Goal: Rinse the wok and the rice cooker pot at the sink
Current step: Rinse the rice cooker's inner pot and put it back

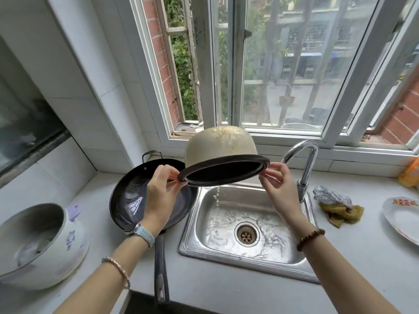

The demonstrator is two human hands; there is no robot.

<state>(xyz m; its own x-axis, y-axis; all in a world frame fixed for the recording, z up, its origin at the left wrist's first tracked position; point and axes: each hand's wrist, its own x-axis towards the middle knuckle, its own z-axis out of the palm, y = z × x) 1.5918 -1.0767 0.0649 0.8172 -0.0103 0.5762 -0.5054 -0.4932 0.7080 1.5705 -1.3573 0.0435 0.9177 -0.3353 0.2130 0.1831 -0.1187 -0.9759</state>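
Now the left hand (158,191) and right hand (280,186) are pinching the rim of the pot (221,146), holding it mouth-down above the sink (199,223), water (217,197) dripping in; the wok (129,200) is lying beside on the bench (340,268), handle toward the person.

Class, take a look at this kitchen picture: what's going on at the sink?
A person holds the pot upside down over the sink, with the left hand and right hand each pinching its dark rim. Water drips from the rim into the sink, and no stream shows at the tap. The wok lies on the counter just left of the sink, untouched, its handle pointing towards the person.
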